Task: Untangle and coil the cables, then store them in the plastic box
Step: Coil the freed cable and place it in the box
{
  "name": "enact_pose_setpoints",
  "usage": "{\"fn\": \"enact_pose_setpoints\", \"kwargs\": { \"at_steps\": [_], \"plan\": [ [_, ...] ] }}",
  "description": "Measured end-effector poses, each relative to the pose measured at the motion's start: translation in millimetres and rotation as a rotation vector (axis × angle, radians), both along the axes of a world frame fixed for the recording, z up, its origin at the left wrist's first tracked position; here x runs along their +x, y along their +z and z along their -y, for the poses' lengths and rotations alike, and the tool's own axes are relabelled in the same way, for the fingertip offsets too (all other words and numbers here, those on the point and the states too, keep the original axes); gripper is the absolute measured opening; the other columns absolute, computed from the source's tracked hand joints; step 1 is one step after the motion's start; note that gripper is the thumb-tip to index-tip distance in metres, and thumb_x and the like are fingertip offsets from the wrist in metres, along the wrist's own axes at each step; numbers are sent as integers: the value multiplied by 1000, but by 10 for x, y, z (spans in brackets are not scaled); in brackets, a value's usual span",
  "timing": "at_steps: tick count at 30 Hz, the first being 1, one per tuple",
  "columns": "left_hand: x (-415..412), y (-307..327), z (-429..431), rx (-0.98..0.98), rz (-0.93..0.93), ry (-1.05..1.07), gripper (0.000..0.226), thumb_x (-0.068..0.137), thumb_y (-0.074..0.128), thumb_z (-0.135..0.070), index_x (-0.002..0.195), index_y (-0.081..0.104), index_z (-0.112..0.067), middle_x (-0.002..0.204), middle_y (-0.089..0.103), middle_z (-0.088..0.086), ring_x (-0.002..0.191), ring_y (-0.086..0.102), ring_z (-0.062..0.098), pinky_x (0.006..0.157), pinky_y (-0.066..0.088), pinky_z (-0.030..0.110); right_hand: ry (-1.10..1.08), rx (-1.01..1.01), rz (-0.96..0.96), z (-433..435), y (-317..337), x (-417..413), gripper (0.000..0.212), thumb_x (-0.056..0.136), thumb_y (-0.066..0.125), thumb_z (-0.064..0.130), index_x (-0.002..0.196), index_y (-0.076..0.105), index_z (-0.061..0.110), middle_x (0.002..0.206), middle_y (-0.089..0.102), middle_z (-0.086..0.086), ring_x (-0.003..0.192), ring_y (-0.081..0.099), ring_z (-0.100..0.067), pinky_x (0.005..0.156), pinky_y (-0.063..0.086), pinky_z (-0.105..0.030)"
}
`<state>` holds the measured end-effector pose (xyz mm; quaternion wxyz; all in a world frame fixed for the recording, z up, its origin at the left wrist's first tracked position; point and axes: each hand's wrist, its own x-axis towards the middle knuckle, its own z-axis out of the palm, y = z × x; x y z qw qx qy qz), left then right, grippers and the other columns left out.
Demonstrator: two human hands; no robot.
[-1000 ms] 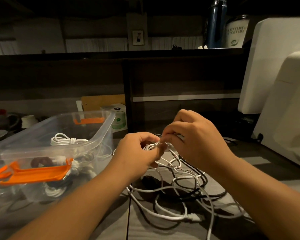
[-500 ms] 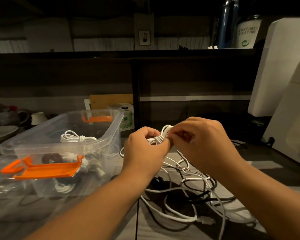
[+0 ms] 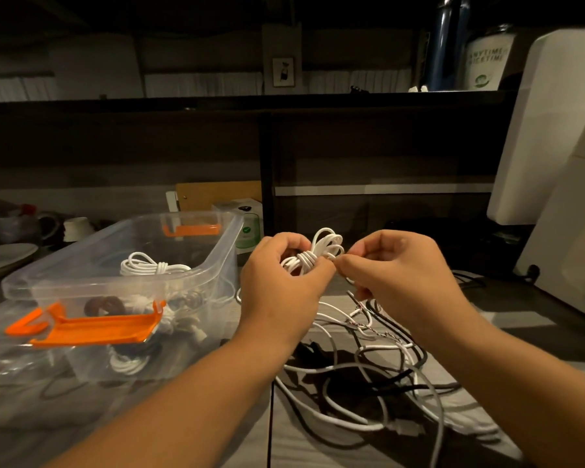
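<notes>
Cable coil (image 3: 307,260) higher now, loops up-right, pinched by left hand (image 3: 277,293) and right hand (image 3: 397,275).

Plastic box (image 3: 81,282) at left centre stood open-topped, coils (image 3: 149,266) inside. Tangled cables (image 3: 372,347) covered desk (image 3: 294,447) lower right. White appliance (image 3: 554,130) blocked right edge.

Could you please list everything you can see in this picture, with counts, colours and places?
plastic box: one, clear, on the table at left
latches: two, orange, on the box's near and far ends
coiled cable: one, white, on top inside the box
cable bundle: one, white, held up between both hands
loose cables: several, white, black and grey, tangled on the table under the hands
bottle: one, dark blue, on the high shelf at right
canister: one, white with print, beside the bottle
left hand: one, grips the cable bundle
right hand: one, pinches the bundle's right side
</notes>
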<state>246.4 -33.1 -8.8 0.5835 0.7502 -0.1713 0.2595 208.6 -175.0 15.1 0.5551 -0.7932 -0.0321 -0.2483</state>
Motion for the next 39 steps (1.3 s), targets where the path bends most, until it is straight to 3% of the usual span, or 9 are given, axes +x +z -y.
{"fn": "enact_pose_setpoints", "kwargs": {
  "at_steps": [7,11,14,21,24,27,30,34,39],
  "plan": [
    [-10,-41,40,7,2,-78,21,81,80,-21,92,64,-31,95,67,0,82,66,15,70,59,34,18,201,-110,20,-27,33,15,83,79,14,79,69,4,54,62,0,49,57,-11,50,50,-22],
    [-2,-51,22,27,-4,-120,21,80,79,-20,94,66,-30,94,67,0,82,66,14,71,58,32,49,286,-109,22,-35,24,15,82,80,16,79,70,5,57,63,-3,51,55,-13,50,51,-21],
    [-18,-41,1,47,20,-140,20,82,79,-21,95,67,-30,90,67,-3,79,66,13,68,57,29,17,246,-27,22,-38,32,15,81,81,19,80,70,7,70,71,-8,56,60,-14,56,53,-23],
    [-35,-29,-39,53,-1,-222,12,83,81,-22,88,71,-28,80,70,-3,76,68,21,66,60,52,-7,154,50,45,-119,75,13,88,76,20,98,68,17,83,73,-11,61,63,-9,54,51,-18],
    [-26,-23,-74,84,-1,-247,15,85,80,-22,91,70,-32,82,70,-6,78,69,17,66,61,49,66,100,51,55,-127,78,21,92,70,21,111,67,30,84,74,-2,69,67,-7,59,54,-17],
    [-3,-36,-103,106,-1,-265,24,86,79,-22,99,68,-39,86,70,-6,83,70,17,68,62,47,89,-20,64,63,-131,102,11,94,65,25,101,72,30,89,73,3,81,69,-8,68,57,-24],
    [4,-43,-109,111,-15,-301,32,88,77,-20,108,70,-42,89,71,-6,86,71,17,71,63,44,39,-115,81,70,-137,121,4,92,65,28,94,67,26,82,72,1,77,70,-13,72,61,-37],
    [-20,-22,-84,50,-34,-360,34,89,75,-12,117,72,-32,93,72,-2,90,71,17,70,63,33,-34,-182,155,83,-122,118,10,87,64,36,92,64,28,78,70,4,73,68,-11,66,60,-32],
    [-20,-15,-81,49,-40,-350,33,89,75,-11,116,73,-30,94,72,-3,89,71,14,68,62,28,-48,-190,152,102,-147,144,3,92,68,28,93,65,27,77,69,6,70,66,-9,64,58,-27]
  ]
}}
